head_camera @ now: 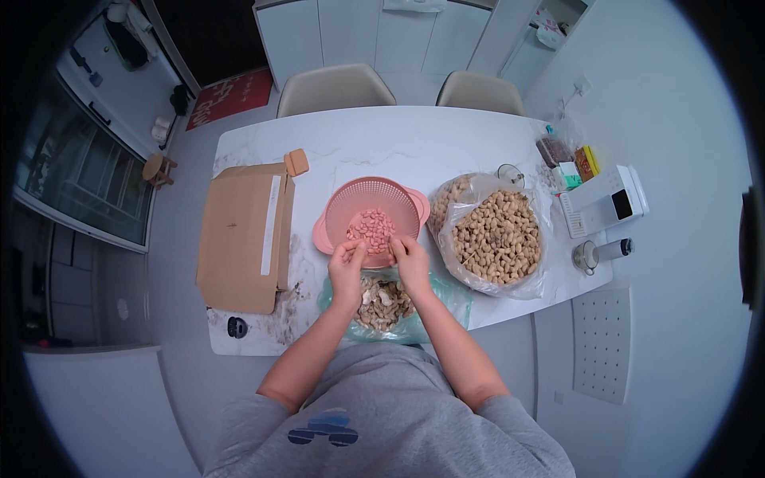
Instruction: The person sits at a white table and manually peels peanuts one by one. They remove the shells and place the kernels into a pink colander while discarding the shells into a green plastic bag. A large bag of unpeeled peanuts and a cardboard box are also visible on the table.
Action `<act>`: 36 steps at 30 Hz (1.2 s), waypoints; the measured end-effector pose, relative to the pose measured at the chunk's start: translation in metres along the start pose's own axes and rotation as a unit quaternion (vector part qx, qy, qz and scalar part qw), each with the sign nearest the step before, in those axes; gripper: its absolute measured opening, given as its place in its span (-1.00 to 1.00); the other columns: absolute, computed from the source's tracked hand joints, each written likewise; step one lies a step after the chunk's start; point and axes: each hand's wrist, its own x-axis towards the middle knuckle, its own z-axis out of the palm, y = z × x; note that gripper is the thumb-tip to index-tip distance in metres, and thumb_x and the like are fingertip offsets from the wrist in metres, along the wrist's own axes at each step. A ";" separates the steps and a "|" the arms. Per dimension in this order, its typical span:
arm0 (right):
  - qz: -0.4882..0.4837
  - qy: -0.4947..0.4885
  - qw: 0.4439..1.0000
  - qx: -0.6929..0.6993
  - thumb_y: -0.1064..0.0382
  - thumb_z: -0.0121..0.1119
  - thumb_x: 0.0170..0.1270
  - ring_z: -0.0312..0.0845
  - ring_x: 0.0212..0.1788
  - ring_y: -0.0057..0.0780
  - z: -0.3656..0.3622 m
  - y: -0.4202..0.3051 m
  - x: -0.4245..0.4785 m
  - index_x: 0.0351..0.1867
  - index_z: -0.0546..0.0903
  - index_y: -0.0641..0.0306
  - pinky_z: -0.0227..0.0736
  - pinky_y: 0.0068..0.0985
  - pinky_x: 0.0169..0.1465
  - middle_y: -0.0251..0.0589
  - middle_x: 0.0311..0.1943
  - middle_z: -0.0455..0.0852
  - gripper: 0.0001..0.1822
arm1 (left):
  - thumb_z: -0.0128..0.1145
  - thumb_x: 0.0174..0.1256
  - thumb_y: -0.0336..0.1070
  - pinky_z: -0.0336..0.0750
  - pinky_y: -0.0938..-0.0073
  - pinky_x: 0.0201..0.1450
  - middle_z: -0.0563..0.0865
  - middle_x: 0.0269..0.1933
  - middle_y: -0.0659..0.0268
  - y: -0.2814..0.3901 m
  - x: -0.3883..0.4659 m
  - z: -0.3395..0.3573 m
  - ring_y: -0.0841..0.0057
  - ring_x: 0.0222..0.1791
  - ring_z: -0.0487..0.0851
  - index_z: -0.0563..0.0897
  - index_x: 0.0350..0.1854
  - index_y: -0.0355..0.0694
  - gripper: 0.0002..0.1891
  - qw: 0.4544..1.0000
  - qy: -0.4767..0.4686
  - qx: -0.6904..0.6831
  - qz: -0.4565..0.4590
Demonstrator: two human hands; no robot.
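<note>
A pink plastic colander [342, 200] stands on the table in front of me, with shelled pink peanuts [372, 227] in its bottom. Over its near rim, my left hand [348, 263] has thumb and fingertips close together; whether something small is between them cannot be told. My right hand [409, 260] is beside it, fingers pinched at the near right part of the rim, with a small reddish thing, perhaps a peanut kernel, at the fingertips. Below both hands, peanut shells [385, 308] lie on a green plastic bag [449, 302]. A clear plastic bag of unshelled peanuts [497, 239] stands open to the right.
On the marble-patterned table [382, 134], a flattened cardboard box [236, 233] lies left, a black object [237, 327] below it. An orange-brown item [296, 162] touches its corner. Glass cups [586, 257], a white appliance [603, 203] and small packages [587, 162] stand right. Two chairs [334, 92] are beyond.
</note>
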 end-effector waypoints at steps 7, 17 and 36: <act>-0.217 0.069 0.918 -0.324 0.25 0.19 0.20 0.57 -0.28 -0.02 0.000 -0.011 0.033 -0.26 0.66 0.36 0.46 -0.23 -0.19 0.07 -0.36 0.61 -0.80 | 0.17 0.31 -0.34 0.47 0.66 -0.31 0.65 -0.35 0.36 -0.016 -0.004 -0.025 0.69 -0.40 0.56 0.53 -0.15 -0.28 -0.83 0.988 -0.077 0.117 -0.063; 0.097 -0.159 0.955 0.232 0.30 0.04 0.40 0.57 -0.33 -0.62 -0.018 0.000 -0.010 -0.13 0.57 0.35 0.50 -0.71 -0.18 -0.32 -0.37 0.64 -0.83 | 0.19 0.22 -0.47 0.56 0.55 -0.14 0.56 -0.08 0.21 0.006 -0.032 -0.029 0.51 -0.14 0.63 0.52 0.11 -0.31 -0.62 0.887 -0.164 0.367 0.225; 0.036 -0.125 0.970 0.204 0.32 0.08 0.36 0.52 -0.51 -0.68 -0.031 -0.015 -0.089 -0.20 0.61 0.39 0.44 -0.71 -0.41 -0.32 -0.51 0.65 -0.83 | 0.20 0.21 -0.56 0.57 0.64 -0.15 0.62 -0.19 0.23 0.027 -0.053 -0.013 0.59 -0.21 0.65 0.52 -0.14 -0.40 -0.80 0.951 -0.282 0.092 -0.083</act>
